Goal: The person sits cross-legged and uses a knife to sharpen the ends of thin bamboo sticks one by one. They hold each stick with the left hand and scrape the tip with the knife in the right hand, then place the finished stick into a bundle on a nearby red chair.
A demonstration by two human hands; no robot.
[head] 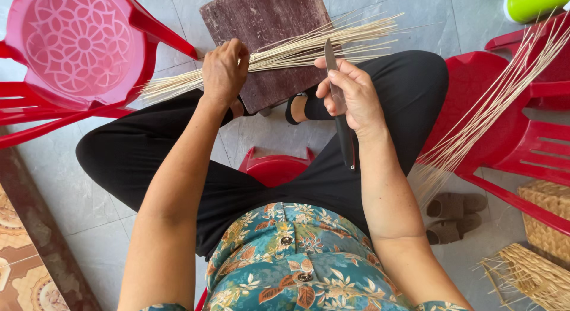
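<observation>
My left hand (pixel 224 70) is closed around a bundle of thin pale bamboo strips (pixel 309 45), which lies across a dark wooden block (pixel 267 17) on the floor. My right hand (pixel 351 96) grips a long knife (pixel 336 91) with its blade pointing up, the edge close to the strips; the dark handle runs down along my wrist. Both hands rest above my knees in black trousers, and I sit on a low red stool (pixel 274 167).
An overturned red plastic chair (pixel 80 47) stands at the upper left. Another red chair (pixel 504 127) at the right carries long bamboo strips (pixel 493 109). Woven baskets (pixel 543 228) and brown slippers (pixel 454 216) lie at the lower right. A green bottle (pixel 531 3) is at the top right.
</observation>
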